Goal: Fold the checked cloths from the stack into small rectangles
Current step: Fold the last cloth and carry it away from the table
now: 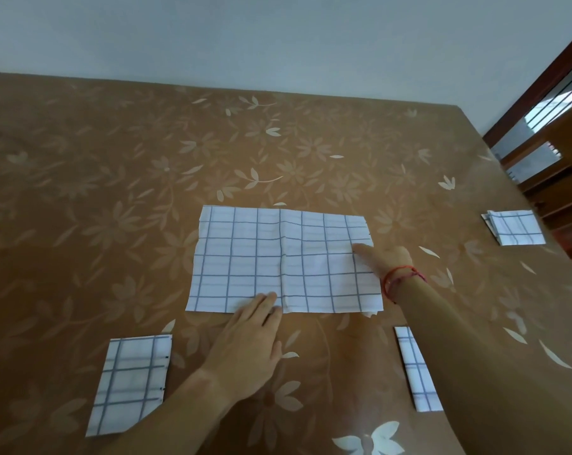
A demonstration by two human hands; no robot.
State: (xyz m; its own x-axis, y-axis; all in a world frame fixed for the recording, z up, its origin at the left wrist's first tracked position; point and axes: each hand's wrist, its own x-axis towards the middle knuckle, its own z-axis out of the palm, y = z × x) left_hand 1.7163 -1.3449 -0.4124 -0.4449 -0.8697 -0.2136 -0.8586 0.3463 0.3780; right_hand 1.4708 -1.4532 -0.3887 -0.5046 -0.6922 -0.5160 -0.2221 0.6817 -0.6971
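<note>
Under your hands lies a brown table cover (120, 165) printed with pale flowers and leaves, glossy enough to catch light near your body. It runs back to a plain light wall (278, 37), and at the far right you can see a dark wooden frame (537, 83) with horizontal bars behind it, plus brown wooden furniture (553, 178) just past the table's corner.

At the centre of the table sits the checked cloth (278, 261), white with thin blue-grey grid lines, spread flat as a wide rectangle. A raised crease runs down its middle from far edge to near edge, and a bit of a lower layer peeks out at its near right corner.

Your left hand (248, 349) lies flat, fingers together and extended, fingertips pressing the cloth's near edge just left of the crease; it grips nothing. Your right hand (386, 257), with a red string band (401, 279) at the wrist, rests on the cloth's right edge with a finger pointing inward; whether it pinches the fabric you cannot tell.

A folded rectangle (130, 385) lies near left, a narrow folded strip (415, 369) shows near right partly behind your right forearm, and a small stack (514, 226) of folded checked cloths sits at the far right edge
</note>
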